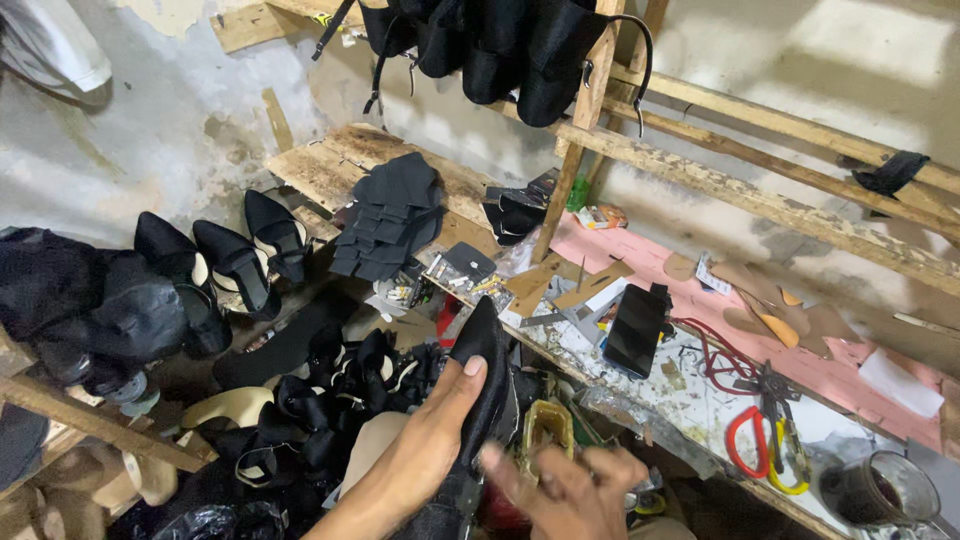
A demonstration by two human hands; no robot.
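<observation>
We hold a black shoe upper (484,385) at the near edge of the worktop (690,400).

Our left hand (432,432) is clasped around the upper, thumb pressed on its face; our right hand (560,490) sits just beside it, blurred, fingers loosely curled, and we cannot tell whether it grips anything. Beyond the upper a black phone (636,330) lies on the worktop, red-handled scissors (745,440) farther right, finished black shoes (240,262) well to its left.
</observation>
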